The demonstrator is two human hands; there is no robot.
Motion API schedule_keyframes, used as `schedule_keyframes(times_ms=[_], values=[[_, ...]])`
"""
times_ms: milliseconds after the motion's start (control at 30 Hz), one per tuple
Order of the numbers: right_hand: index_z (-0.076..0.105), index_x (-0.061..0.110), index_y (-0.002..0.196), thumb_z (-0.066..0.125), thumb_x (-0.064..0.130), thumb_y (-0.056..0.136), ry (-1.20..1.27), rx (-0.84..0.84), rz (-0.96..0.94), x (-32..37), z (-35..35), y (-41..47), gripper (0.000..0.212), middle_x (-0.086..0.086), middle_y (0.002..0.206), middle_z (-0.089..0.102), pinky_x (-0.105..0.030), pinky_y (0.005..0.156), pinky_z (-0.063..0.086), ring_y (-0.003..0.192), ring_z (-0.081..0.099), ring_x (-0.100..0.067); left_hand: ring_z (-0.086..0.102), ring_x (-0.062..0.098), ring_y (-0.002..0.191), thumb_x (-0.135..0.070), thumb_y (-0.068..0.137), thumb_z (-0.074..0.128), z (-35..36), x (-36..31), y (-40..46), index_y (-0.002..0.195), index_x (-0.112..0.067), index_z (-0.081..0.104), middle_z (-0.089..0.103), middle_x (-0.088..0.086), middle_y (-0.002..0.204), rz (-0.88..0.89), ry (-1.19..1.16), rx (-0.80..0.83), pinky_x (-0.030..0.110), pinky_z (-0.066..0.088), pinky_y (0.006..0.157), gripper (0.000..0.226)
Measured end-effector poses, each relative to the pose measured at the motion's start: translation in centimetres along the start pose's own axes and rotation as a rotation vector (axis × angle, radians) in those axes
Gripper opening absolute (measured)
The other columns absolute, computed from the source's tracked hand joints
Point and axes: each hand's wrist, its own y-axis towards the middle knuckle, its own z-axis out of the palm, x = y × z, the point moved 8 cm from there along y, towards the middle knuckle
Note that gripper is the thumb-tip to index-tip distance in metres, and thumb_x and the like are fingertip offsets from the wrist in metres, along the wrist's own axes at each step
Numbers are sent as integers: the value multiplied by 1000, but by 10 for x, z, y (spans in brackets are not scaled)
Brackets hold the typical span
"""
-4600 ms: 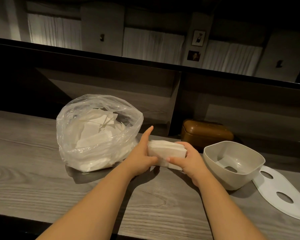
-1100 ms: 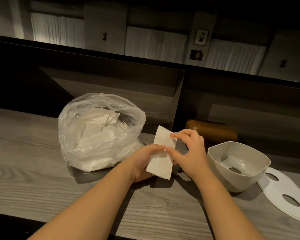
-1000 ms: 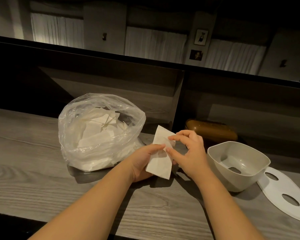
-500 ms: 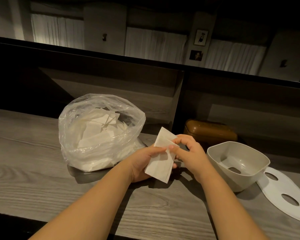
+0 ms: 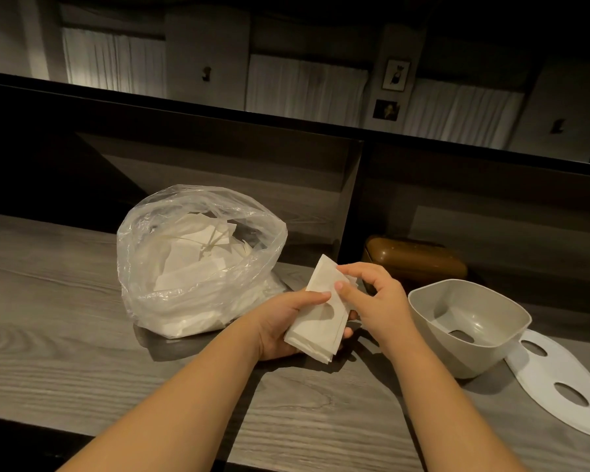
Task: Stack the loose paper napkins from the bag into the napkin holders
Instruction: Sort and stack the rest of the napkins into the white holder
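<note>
Though no brand, label or writing can be read anywhere, the things can be counted: one clear plastic bag (image 5: 198,260), one small stack of napkins (image 5: 320,315) in the hands, one grey holder (image 5: 470,321), one white lid (image 5: 566,386) with two oval holes, one brown box (image 5: 416,260), and two small framed pictures (image 5: 392,90) on the far wall.

The bag stands on the grey wood-grain surface (image 5: 65,335) at about ten o'clock from the hands, its mouth open, with many loose white napkins heaped inside; how many cannot be told. The left hand (image 5: 280,325) cradles the stack from below, thumb laid across its top face and fingers (image 5: 349,327) curled under its right edge. The stack is tilted, with its far corner raised toward twelve o'clock. The right hand (image 5: 375,301) pinches the upper part of the stack between thumb and curled forefinger, its other fingers bent loosely behind.

The holder sits at three o'clock from the hands, near but apart, with no napkins visible inside and oval openings in its floor. The lid lies flat on the surface at about four o'clock, its near end tucked under the holder's edge. The brown box sits at one o'clock, back under the shelf.
</note>
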Motion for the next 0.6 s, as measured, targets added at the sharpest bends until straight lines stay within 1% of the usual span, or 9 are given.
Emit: schedule_keyframes(times_ms=[67, 100, 133, 200, 267, 333, 433, 533, 600], values=[[60, 37, 114, 68, 21, 91, 44, 1, 46, -3, 1, 1, 30, 12, 125, 51, -22, 74, 55, 113, 52, -11, 68, 31, 102, -27, 86, 66, 1, 0, -1, 137, -13, 48, 67, 19, 118, -7, 6, 10, 47, 50, 97, 56], [59, 34, 120, 66, 23, 92, 87, -10, 92, -6, 0, 1, 30, 12, 123, 53, -25, 76, 55, 112, 53, -12, 68, 31, 102, -25, 87, 64, 3, -1, -2, 136, -12, 49, 67, 19, 119, -14, 5, 33, 47, 50, 97, 53], [60, 30, 119, 64, 25, 94, 130, -23, 144, -9, -2, 1, 26, 11, 120, 57, -26, 77, 53, 111, 54, -13, 68, 31, 101, -23, 88, 63, 6, -1, -4, 134, -12, 50, 68, 18, 118, -21, 0, 55, 47, 50, 97, 49], [66, 24, 105, 60, 27, 96, 174, -25, 225, -12, -3, 0, 11, 6, 109, 64, -32, 82, 53, 107, 58, -17, 69, 30, 99, -21, 88, 61, 6, -1, -7, 131, -11, 51, 69, 17, 115, -46, -3, 67, 46, 50, 96, 45], [68, 20, 94, 61, 24, 95, 218, -18, 253, -11, -3, -2, 8, 1, 102, 66, -37, 87, 53, 101, 60, -18, 68, 30, 101, -17, 87, 64, 8, 0, -8, 134, -10, 49, 67, 17, 119, -62, 13, 96, 46, 51, 95, 50], [69, 17, 90, 64, 21, 93, 282, -41, 263, -9, -7, -2, 7, 0, 98, 67, -35, 84, 51, 97, 61, -17, 67, 30, 105, -14, 85, 63, 9, 0, -8, 138, -11, 46, 65, 18, 122, -60, 26, 128, 46, 51, 96, 56], [70, 16, 89, 66, 18, 92, 316, -94, 259, -6, -13, -1, 5, 1, 96, 68, -29, 76, 48, 95, 61, -17, 67, 31, 105, -9, 87, 59, 10, -1, -9, 136, -13, 48, 66, 18, 120, -50, 8, 146, 48, 50, 97, 50], [71, 16, 90, 66, 18, 92, 323, -138, 231, -3, -19, 1, 6, 2, 95, 69, -28, 74, 49, 95, 62, -16, 68, 31, 104, -8, 85, 59, 10, -1, -10, 135, -14, 49, 67, 17, 119, -49, 2, 148, 47, 52, 94, 50], [71, 17, 90, 66, 18, 92, 311, -132, 231, -2, -18, 1, 6, 3, 94, 68, -29, 76, 50, 93, 62, -16, 67, 31, 105, -12, 85, 60, 11, -1, -10, 138, -13, 47, 66, 18, 121, -52, -16, 156, 47, 51, 96, 55]])
